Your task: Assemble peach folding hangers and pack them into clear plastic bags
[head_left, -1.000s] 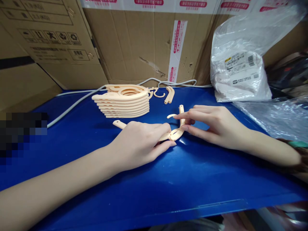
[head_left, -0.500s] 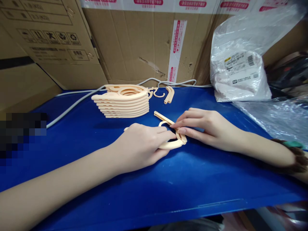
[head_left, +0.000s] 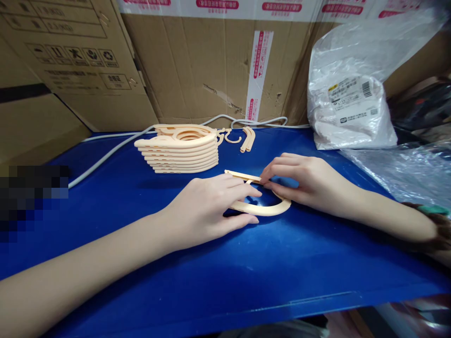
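A cream plastic folding hanger [head_left: 269, 210] lies low over the blue table, between my hands. My left hand [head_left: 207, 206] reaches over its left part, with index finger and thumb stretched apart on either side of the curved arm; part of the hanger is hidden beneath this hand. My right hand [head_left: 303, 183] pinches the hanger's straight bar between thumb and fingers at the far side. Behind the left hand stands a stack of similar cream hangers [head_left: 183, 152]. Close to the stack lie a loose cream hook [head_left: 233, 140] and short curved cream pieces [head_left: 248, 139].
Cardboard boxes [head_left: 211, 61] line the back of the blue table [head_left: 225, 281]. A white cable [head_left: 109, 162] runs along the rear and left. At the right are a labelled white plastic bag [head_left: 352, 108] and clear plastic wrapping [head_left: 416, 173].
The hanger's curved arm has swung out to the right, giving a wider loop. My left fingers and thumb have spread from their closer grip. My right hand has shifted slightly, still pinching the bar.
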`<state>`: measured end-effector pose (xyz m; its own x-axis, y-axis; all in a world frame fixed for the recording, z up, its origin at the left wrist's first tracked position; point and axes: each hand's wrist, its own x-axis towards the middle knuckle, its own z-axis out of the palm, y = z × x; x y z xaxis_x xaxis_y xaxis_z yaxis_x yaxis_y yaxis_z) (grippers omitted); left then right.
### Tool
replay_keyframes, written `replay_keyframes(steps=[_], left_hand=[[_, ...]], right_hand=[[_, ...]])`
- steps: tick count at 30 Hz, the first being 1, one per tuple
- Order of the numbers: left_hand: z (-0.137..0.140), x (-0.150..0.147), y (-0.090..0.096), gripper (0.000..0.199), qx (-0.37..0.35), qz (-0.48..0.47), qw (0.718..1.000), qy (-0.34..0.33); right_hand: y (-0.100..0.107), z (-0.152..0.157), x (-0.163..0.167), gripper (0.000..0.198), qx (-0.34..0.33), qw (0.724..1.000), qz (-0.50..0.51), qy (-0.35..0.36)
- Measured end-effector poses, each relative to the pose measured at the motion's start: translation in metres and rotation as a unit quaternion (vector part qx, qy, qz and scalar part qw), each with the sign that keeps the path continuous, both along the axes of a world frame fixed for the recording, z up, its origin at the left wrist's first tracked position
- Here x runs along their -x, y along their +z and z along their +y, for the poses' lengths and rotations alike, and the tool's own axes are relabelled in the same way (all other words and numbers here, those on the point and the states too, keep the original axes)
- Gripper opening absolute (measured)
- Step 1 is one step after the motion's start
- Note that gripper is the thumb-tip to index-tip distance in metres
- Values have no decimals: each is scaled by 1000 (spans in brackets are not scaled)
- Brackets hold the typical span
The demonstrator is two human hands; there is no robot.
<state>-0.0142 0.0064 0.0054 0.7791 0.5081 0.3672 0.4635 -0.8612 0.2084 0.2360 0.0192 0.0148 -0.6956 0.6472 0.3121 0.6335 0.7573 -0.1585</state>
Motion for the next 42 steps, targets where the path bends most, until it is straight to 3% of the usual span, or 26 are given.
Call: replay_keyframes(steps=[7, 16, 26, 30, 42], left_hand=[[3, -1, 0, 17, 19, -19, 999, 30], [3, -1, 0, 16, 9, -9, 999, 46], [0, -2, 2, 18, -3, 2, 999, 54], [0, -2, 1, 18, -19, 5, 998, 60], [-1, -2, 1, 19, -19, 7, 998, 61]], right_hand=[[-2, 11, -7, 13, -19, 1000, 10, -14], [4, 19, -9, 17, 28, 999, 25, -25], [12, 75, 0, 37, -100, 987, -111, -64], [13, 88, 11, 38, -118, 985, -117, -42], [13, 144, 77, 46, -68, 991, -108, 45]])
